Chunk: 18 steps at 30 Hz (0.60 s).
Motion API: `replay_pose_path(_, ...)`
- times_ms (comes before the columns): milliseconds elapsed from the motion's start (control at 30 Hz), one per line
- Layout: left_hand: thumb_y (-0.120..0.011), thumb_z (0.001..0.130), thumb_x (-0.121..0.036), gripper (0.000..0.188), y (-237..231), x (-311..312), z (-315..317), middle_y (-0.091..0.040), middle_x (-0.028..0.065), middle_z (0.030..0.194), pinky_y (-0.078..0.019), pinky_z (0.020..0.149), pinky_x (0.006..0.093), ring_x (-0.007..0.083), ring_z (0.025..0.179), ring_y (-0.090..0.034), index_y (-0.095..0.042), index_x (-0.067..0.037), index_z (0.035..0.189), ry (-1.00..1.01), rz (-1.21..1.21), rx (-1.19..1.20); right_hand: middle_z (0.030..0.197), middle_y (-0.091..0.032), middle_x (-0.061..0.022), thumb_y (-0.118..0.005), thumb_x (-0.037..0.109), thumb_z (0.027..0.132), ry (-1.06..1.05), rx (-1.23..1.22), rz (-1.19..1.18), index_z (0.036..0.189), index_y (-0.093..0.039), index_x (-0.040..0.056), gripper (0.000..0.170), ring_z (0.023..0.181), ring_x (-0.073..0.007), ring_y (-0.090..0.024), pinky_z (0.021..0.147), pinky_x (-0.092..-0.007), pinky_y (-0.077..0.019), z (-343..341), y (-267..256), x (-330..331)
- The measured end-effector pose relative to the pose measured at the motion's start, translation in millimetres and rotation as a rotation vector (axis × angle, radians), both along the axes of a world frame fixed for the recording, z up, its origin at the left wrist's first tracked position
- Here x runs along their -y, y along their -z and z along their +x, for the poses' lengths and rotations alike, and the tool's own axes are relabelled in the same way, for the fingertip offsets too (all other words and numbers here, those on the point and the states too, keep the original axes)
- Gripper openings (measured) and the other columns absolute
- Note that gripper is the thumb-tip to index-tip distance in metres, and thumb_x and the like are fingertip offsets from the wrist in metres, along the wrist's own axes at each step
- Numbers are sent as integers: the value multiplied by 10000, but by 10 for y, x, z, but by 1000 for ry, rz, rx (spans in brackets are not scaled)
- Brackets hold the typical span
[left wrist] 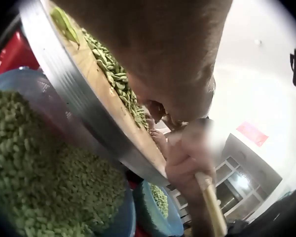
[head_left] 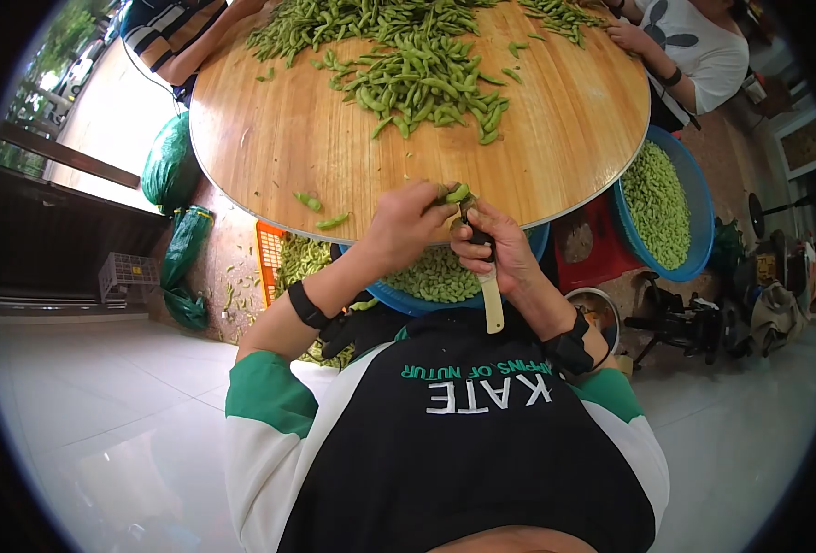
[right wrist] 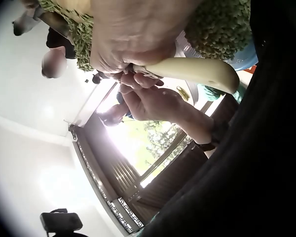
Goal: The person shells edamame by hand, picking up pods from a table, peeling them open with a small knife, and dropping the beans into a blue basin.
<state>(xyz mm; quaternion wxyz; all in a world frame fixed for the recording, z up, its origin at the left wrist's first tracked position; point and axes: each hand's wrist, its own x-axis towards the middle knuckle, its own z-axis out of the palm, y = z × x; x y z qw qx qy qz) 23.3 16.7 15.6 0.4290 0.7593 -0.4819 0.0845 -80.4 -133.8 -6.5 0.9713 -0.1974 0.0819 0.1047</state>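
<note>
Fingers of your right hand (head_left: 500,247) curl around a cream-handled tool (head_left: 492,302), its pale handle sticking out below your fist toward your body; its working end is mostly hidden between your hands, so you cannot tell its exact shape. Fingers of your left hand (head_left: 406,219) are drawn in to a narrow pinch on a green soybean pod (head_left: 459,194), which sits where your two hands meet, over the near edge of the round wooden worktop (head_left: 270,138). Your right thumb lies close to that pod; whether it touches is too small to tell.

Two loose pods (head_left: 332,221) lie on the worktop just beside your left forearm. Farther across the wood, well apart from your hands, a big heap of pods (head_left: 426,88) spreads toward the far side. Beneath the worktop's near edge, below your hands, you have a blue basin (head_left: 387,298) holding pale green shelled beans (head_left: 437,279). To its left stands an orange crate (head_left: 268,263), with more pods showing beside its slatted wall. Off to your right, a second blue basin (head_left: 701,201) is filled with shelled beans too, near a red plastic piece (head_left: 601,249). Green sacks (head_left: 170,166) rest on the floor at your left. Two other people sit around the worktop, one in a striped top (head_left: 164,41), one in a white shirt (head_left: 703,55).
</note>
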Motion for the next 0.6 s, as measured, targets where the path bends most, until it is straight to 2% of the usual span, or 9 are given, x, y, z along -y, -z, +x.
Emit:
replay_pose_path(67,-606,866,-101,133,12,-1,43,-578,81,654,-427,502,323,150,513,-493,-658,18,898,-30,4,-1100,793,-545,-52,-517,140,953,6,25,-57,1116,-527,72,176,507,-61,-379,381,-176,-310,-10,22,26)
replay_pose_path(133,-605,869,-115,149,11,13,26,-569,67,630,-425,504,321,139,520,-490,-657,25,879,-28,9,-1135,800,-561,-53,-520,138,952,11,53,-114,1110,-545,72,173,519,-63,-392,384,-180,-313,-20,8,41)
replay_pose_path(200,-604,873,-128,169,44,32,-2,-561,53,606,-423,506,318,128,526,-486,-655,32,860,-22,16,-1170,804,-573,-51,-525,119,946,97,-31,-408,1144,-556,58,209,531,-59,-428,410,-173,-328,-64,-34,39)
replay_pose_path(233,-607,864,-131,173,102,33,-26,-565,79,605,-424,508,326,141,530,-501,-646,37,866,-15,72,-1017,804,-573,-51,-525,119,946,99,-33,-408,1144,-556,58,209,531,-59,-428,410,-173,-328,-75,-29,41)
replay_pose_path(300,-609,856,-135,179,123,48,-103,-568,104,604,-426,511,333,154,533,-516,-636,42,872,-4,125,-864,783,-576,-70,-568,89,907,257,15,-998,1146,-557,30,246,576,-95,-488,476,-233,-402,-83,-16,57)
replay_pose_path(333,-608,846,-139,187,96,54,-157,-566,137,605,-427,514,342,185,534,-529,-622,46,868,-14,137,-780,783,-576,-70,-568,89,907,258,13,-999,1146,-557,30,246,576,-95,-488,476,-233,-402,-59,45,63)
replay_pose_path(400,-606,836,-144,196,42,51,-236,-564,170,606,-429,517,351,215,534,-542,-609,50,863,-25,150,-698,789,-563,-106,-626,45,830,527,361,-1441,1114,-553,-2,298,640,-181,-543,592,-307,-457,2,150,40)
replay_pose_path(467,-586,822,-125,181,-16,46,-270,-556,234,634,-443,536,389,334,554,-563,-586,56,832,-7,183,-651,803,-555,-128,-639,35,798,508,390,-1595,1084,-549,-13,304,678,-240,-557,626,-338,-462,-43,44,78)
replay_pose_path(600,-562,804,-106,158,-180,-19,-357,-564,255,663,-456,566,434,416,632,-583,-579,51,816,0,304,-598,844,-544,-173,-638,15,752,575,524,-1878,993,-542,-25,262,742,-355,-566,645,-374,-464,-80,59,6)
